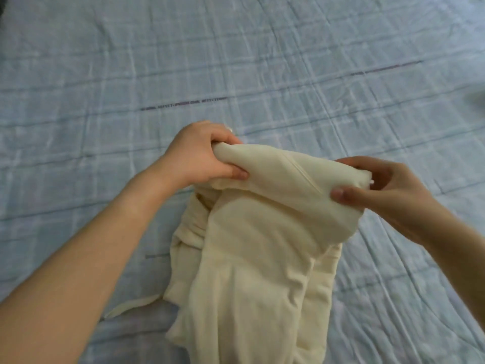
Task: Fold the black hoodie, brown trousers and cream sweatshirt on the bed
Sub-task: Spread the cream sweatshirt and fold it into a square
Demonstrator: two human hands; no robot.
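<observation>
The cream sweatshirt (252, 258) hangs bunched over the bed, its upper edge stretched between my two hands. My left hand (199, 153) grips the left end of that edge, fingers curled over the cloth. At the right end my right hand (388, 190) pinches it between thumb and fingers. The lower part of the garment drops toward the bottom of the view and a cream drawstring (131, 306) trails onto the sheet at lower left. The black hoodie and the brown trousers are out of view.
A light blue checked bed sheet (236, 61) with creases fills the view on all sides. A dark shape (3, 6) shows at the top left corner, and a blurred grey patch (479, 98) sits at the right edge.
</observation>
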